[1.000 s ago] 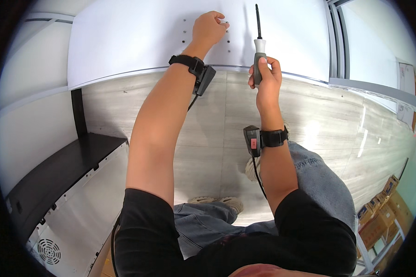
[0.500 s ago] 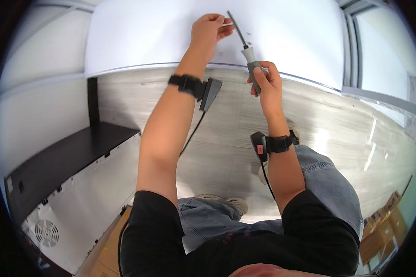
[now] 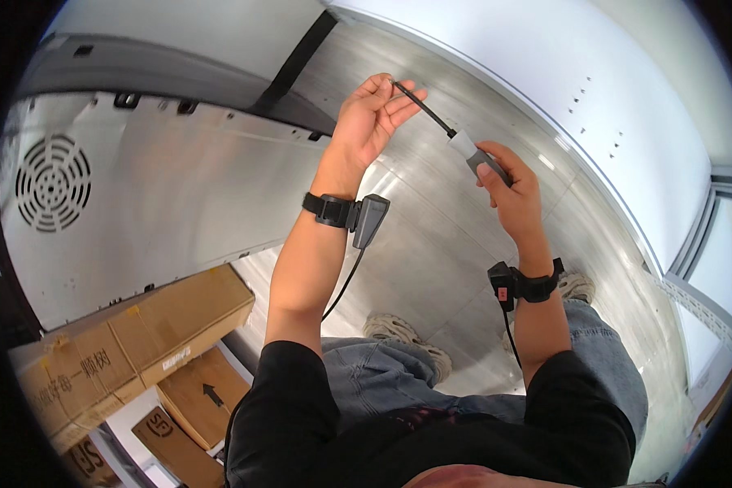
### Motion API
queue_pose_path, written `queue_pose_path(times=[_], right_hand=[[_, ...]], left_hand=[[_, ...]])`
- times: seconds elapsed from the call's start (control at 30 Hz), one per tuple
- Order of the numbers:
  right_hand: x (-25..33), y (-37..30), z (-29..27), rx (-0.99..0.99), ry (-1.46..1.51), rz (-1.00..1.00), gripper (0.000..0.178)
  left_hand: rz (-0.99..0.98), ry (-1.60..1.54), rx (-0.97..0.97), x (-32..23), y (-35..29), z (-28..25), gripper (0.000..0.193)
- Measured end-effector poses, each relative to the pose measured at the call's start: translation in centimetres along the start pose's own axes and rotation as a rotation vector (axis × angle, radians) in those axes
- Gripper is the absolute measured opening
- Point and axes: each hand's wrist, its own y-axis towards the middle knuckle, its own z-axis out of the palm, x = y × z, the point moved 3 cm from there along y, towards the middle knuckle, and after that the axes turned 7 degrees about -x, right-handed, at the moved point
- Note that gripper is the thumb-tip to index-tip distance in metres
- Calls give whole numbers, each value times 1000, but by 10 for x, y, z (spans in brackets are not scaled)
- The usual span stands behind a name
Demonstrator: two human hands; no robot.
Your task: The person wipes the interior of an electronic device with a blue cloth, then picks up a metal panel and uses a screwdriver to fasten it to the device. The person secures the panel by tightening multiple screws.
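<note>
In my right hand (image 3: 506, 183) is a screwdriver (image 3: 423, 107), its grey handle gripped between thumb and fingers. The dark shaft points up and left toward my left hand (image 3: 372, 114). There the thumb and index finger are pinched together right at the screwdriver's tip, with the other fingers stretched out. Whatever the pinch holds is too small to make out. Both hands are above the floor, between a metal cabinet (image 3: 171, 179) on the left and a white tabletop (image 3: 545, 57) on the right. Several tiny screws (image 3: 577, 102) lie on that tabletop.
The cabinet's side panel has a round vent grille (image 3: 54, 183). Below it are a long cardboard box (image 3: 154, 333) and more brown boxes (image 3: 203, 394). A black band with a cabled device (image 3: 370, 220) is on my left wrist, another (image 3: 504, 285) on my right.
The view has turned left, bringing the cabinet and boxes closer and the tabletop to the right. The screwdriver's tip has come down to my left fingertips; before, it stuck up past them.
</note>
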Motion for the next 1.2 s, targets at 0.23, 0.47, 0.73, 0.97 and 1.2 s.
queue_pose_path(times=[0.23, 0.47, 0.73, 0.97, 1.2], right_hand=[[34, -22, 41, 44, -258, -312, 26], [59, -40, 55, 59, -421, -573, 28], [85, -57, 88, 52, -269, -668, 30], [88, -73, 115, 92, -186, -561, 32], [99, -78, 133, 1, -191, -623, 32]], left_hand=[[102, 100, -96, -36, -49, -39, 18], [111, 175, -195, -54, -85, -55, 17], [209, 90, -209, -87, -118, -59, 17], [305, -73, -312, -95, -118, -58, 18], [337, -310, -374, -94, -107, -54, 17]])
